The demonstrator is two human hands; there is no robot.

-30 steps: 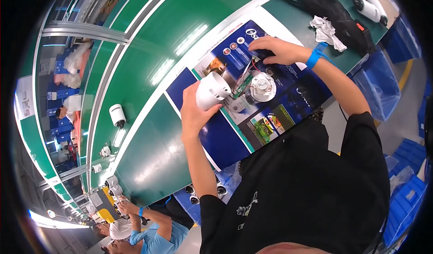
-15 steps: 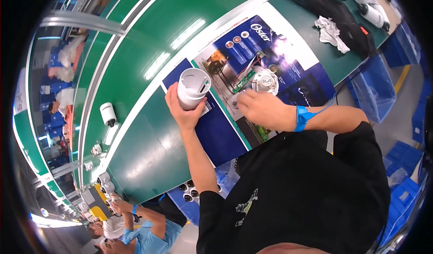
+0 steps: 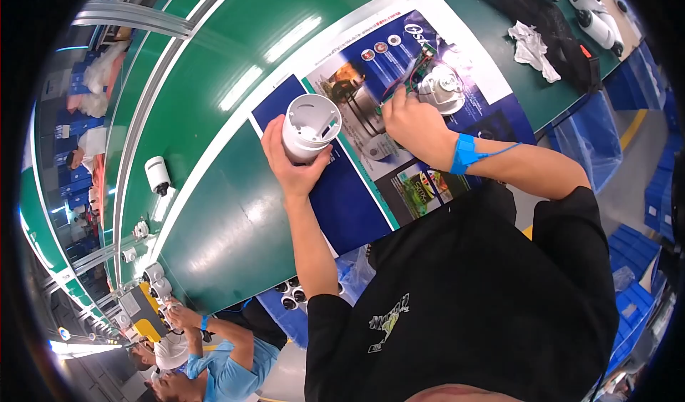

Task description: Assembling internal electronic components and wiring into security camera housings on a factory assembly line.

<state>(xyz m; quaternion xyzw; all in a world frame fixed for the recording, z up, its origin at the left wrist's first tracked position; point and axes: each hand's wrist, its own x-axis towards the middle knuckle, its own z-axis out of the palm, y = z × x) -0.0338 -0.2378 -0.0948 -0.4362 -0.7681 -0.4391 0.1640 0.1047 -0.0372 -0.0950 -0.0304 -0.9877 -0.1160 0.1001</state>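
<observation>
Green workbench (image 3: 214, 216) carries a printed mat (image 3: 357, 188). Left hand (image 3: 289, 163) grips a white cylindrical camera housing (image 3: 310, 127) upright; right hand (image 3: 414, 124) pinches a wired circuit board (image 3: 414, 70) beside a silver lens module (image 3: 442, 88).

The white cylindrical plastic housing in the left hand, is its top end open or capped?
Open: the white cylindrical plastic housing shows a hollow interior inside its round rim.
</observation>
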